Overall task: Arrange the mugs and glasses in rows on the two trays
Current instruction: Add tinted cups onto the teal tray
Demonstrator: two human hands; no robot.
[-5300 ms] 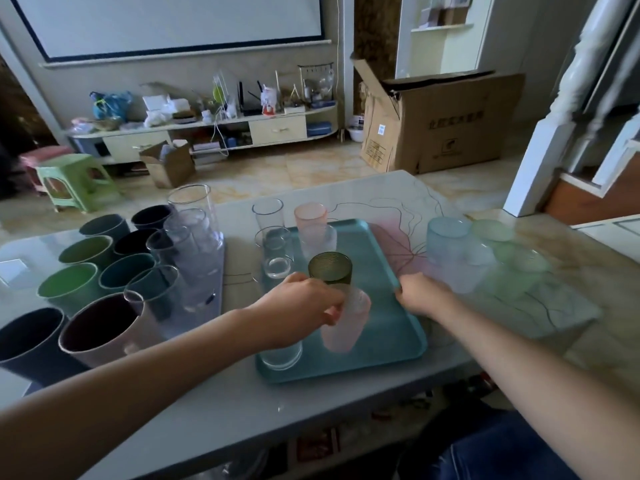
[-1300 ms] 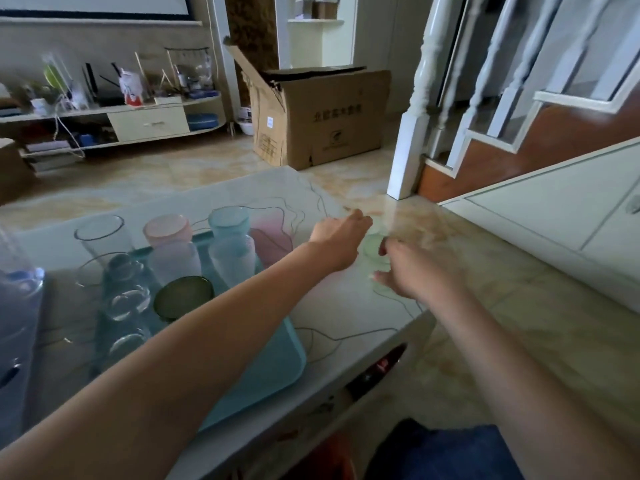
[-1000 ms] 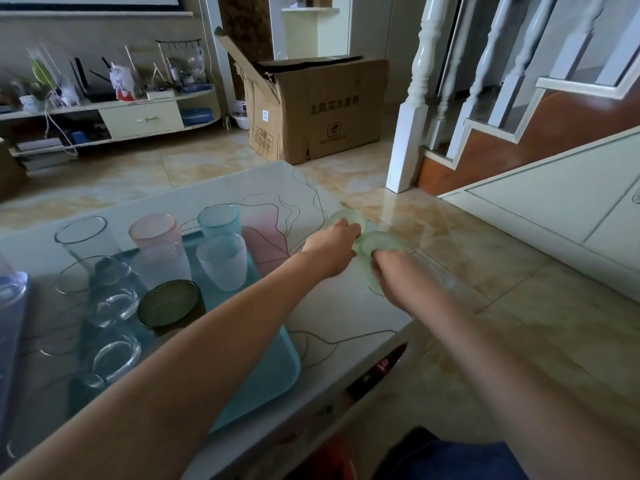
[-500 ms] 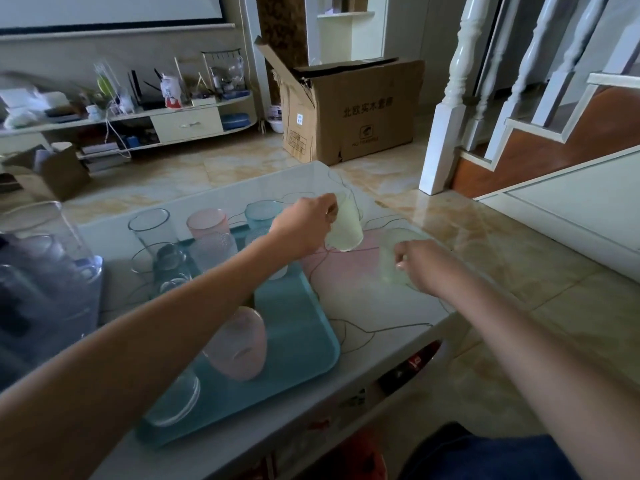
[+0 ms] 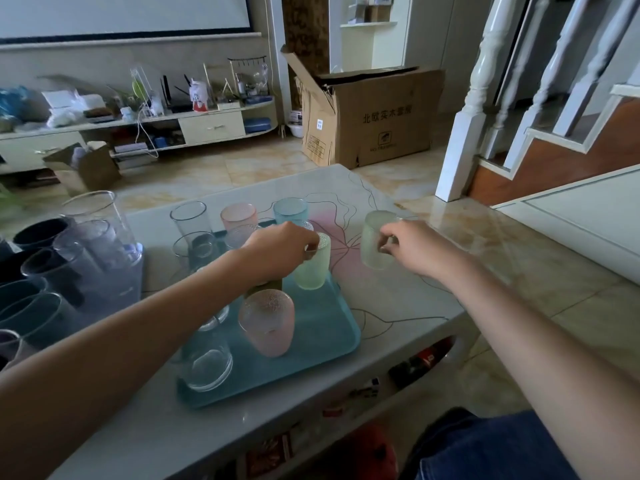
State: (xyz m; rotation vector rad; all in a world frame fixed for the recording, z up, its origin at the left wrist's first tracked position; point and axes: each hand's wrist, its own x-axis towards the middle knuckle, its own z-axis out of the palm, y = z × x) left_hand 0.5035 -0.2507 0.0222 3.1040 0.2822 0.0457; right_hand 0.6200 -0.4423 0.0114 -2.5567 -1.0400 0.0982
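A teal tray [image 5: 322, 341] lies on the pale table and carries clear, pink and blue glasses. My left hand [image 5: 280, 247] grips a frosted green glass [image 5: 313, 268] by its rim over the tray's right side. My right hand [image 5: 412, 247] holds a second frosted green glass [image 5: 372, 242] just above the table, right of the tray. A pink frosted glass [image 5: 268, 323] stands near the tray's front, a clear one [image 5: 206, 362] at its front left. Dark and coloured mugs [image 5: 38, 268] crowd the other tray at the far left, that tray mostly hidden.
Tall clear glasses [image 5: 100, 223] stand by the mugs on the left. A cardboard box [image 5: 370, 116] sits on the floor behind the table. A white stair post [image 5: 464, 133] rises to the right. The table's front edge [image 5: 311, 403] runs close to my knees.
Both hands took a green glass each from the table's right end. The left one has carried its glass leftward and down over the tray; the right one has lifted its glass.
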